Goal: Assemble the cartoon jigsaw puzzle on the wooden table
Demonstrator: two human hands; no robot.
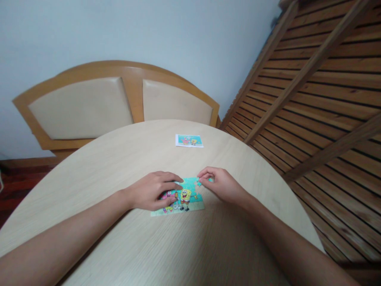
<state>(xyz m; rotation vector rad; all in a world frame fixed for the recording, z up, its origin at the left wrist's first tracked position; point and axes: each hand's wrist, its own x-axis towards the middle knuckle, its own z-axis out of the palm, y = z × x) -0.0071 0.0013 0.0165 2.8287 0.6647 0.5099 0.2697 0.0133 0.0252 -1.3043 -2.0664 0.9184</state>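
Note:
A jigsaw puzzle (190, 206) with cartoon figures on a turquoise ground lies flat on the table. My left hand (153, 190) rests on its left part, fingers spread, covering some of the picture. At the puzzle's upper right edge, where a gap shows bare table, my right hand (222, 182) pinches a small turquoise puzzle piece (199, 183) between thumb and fingers. The fingers partly hide this piece, and I cannot tell whether it touches the rest of the puzzle.
A small picture card (189, 141) with similar cartoon figures lies farther back on the round wooden table (133, 147). Behind the table stands a padded chair back (137, 95) against the wall. Slatted wooden boards (312, 91) lean at the right.

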